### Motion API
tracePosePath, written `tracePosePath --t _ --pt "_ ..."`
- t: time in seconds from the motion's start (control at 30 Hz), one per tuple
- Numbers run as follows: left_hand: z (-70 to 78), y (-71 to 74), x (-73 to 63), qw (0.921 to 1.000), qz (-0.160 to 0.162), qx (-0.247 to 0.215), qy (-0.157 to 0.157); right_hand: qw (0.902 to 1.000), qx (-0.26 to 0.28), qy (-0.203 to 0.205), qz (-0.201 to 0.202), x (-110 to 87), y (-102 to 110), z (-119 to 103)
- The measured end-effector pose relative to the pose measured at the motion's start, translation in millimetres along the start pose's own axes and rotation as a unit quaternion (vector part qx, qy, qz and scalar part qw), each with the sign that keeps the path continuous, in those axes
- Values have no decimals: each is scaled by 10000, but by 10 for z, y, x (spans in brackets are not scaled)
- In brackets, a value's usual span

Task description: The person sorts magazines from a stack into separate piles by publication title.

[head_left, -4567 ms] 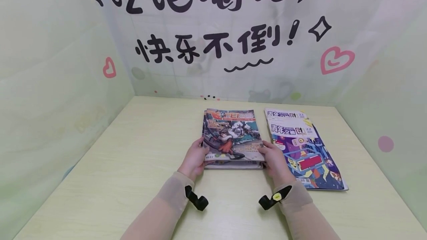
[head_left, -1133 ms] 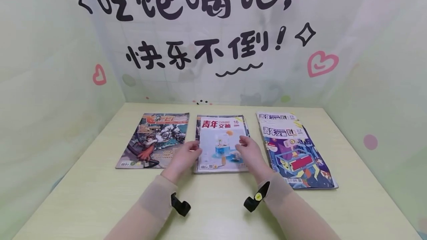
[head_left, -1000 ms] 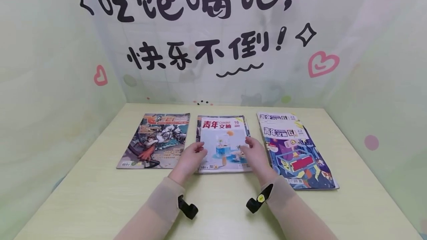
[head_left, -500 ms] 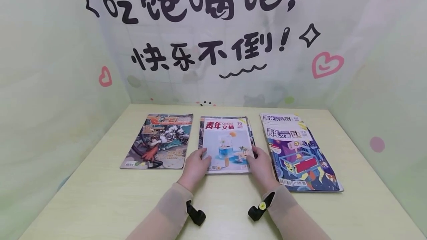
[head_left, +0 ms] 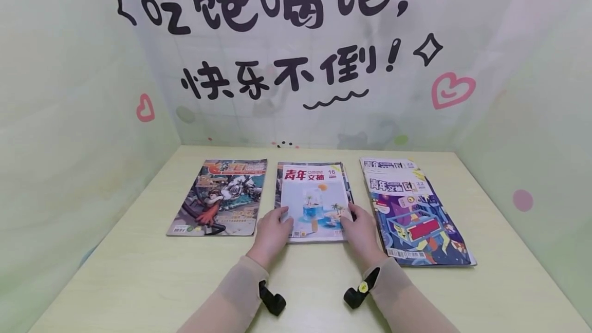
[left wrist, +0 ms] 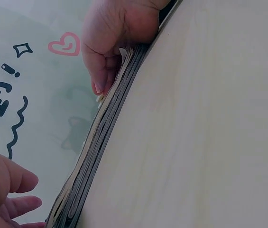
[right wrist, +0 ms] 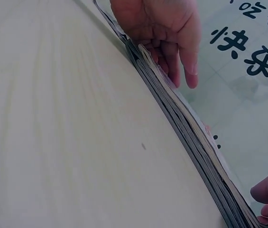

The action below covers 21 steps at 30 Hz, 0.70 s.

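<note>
A white-covered magazine [head_left: 311, 199] with a blue drink picture tops a neat stack in the middle of the table. At the stack's left side my left hand [head_left: 271, 233] grips the top magazine, thumb over its cover. From the right side, my right hand [head_left: 363, 230] holds the same magazine near its lower corner. Underneath, the edge of a darker magazine [head_left: 279, 194] shows. In the wrist views, the layered page edges of the stack [left wrist: 98, 137] [right wrist: 186, 128] rest on the table. The fingers at the stack's sides are partly hidden in the head view.
A comic-style magazine [head_left: 222, 197] lies to the left of the stack. On the right, overlapping magazines [head_left: 418, 220] with purple covers lie slightly askew, close to my right hand. Printed cloth walls [head_left: 259, 117] enclose the pale wooden table [head_left: 152, 281].
The comic-style magazine was lifted from the middle and now lies left, uncovering the white-covered magazine. Both hands then returned to the stack and took hold of its sides; they hardly moved in the last half second.
</note>
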<state>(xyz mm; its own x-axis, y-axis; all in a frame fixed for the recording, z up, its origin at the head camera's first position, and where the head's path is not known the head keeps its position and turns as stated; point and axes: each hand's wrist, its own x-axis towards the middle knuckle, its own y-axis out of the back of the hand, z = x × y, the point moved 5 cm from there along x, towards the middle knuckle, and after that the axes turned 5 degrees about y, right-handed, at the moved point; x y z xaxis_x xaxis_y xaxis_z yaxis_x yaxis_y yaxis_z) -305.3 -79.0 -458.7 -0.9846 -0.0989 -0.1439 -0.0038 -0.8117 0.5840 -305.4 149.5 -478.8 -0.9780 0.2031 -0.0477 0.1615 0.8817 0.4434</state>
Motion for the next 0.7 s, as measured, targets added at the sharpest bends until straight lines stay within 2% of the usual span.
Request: tracePosePath --t 0.23,0.4,0.57,0.7 --pt "34 -7 -6 9995 -165 -274 -12 10000 10 -2 -30 1 -1 7" --pt "36 -3 27 9972 -211 -716 -13 10000 47 24 -2 5 14 10" --pt "-15 -18 61 9881 -252 -1514 44 10000 71 0 -8 4 11 25" --pt "-59 -47 65 9752 -398 -2165 241 9999 143 -16 -80 8 -2 25"
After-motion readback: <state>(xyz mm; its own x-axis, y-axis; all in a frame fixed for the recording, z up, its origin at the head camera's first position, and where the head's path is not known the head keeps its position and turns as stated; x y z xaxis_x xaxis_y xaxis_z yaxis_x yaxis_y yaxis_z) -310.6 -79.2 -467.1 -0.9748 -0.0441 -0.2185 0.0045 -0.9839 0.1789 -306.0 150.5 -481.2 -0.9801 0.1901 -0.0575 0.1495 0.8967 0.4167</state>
